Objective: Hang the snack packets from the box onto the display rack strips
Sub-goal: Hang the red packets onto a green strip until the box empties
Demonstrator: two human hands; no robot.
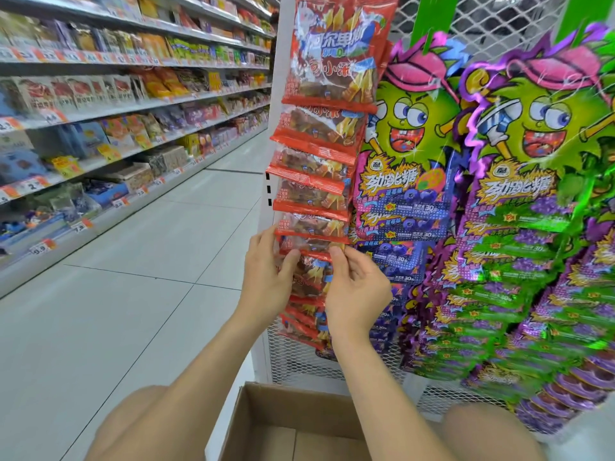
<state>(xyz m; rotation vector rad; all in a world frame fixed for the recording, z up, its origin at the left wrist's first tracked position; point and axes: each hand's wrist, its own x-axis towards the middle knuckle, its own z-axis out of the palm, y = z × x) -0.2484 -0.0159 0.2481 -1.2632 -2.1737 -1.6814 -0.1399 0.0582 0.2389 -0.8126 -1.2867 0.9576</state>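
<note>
Nearest: open cardboard box (286,407) on the floor between the person's knees, cut off by the lower frame edge; only part of its inside shows.

Left hand (266,277): fingers loosely curled against the left side of a red snack packet (312,274), thumb laid over its red top edge. The fingertips go behind the packet and are hidden.

Right hand (356,287): thumb and forefinger closed in a pinch on the right end of the same top edge; the other fingers are curled below it.

The packet is held level, in line with a vertical column of matching red packets (319,161), clear-fronted and overlapping like tiles. More of these hang below the hands. The display strip carrying them is hidden behind the packets, so I cannot tell whether the held packet is hooked on.

Just right of the column: blue-purple candy packets (399,211), then green-purple ones (532,227), both with a green cartoon face, hanging against a white wire-mesh rack (466,15). Their lower rows are blurred.

Left, further off: pale tiled floor (149,261) and long store shelves (116,111); price tags are unreadable.
</note>
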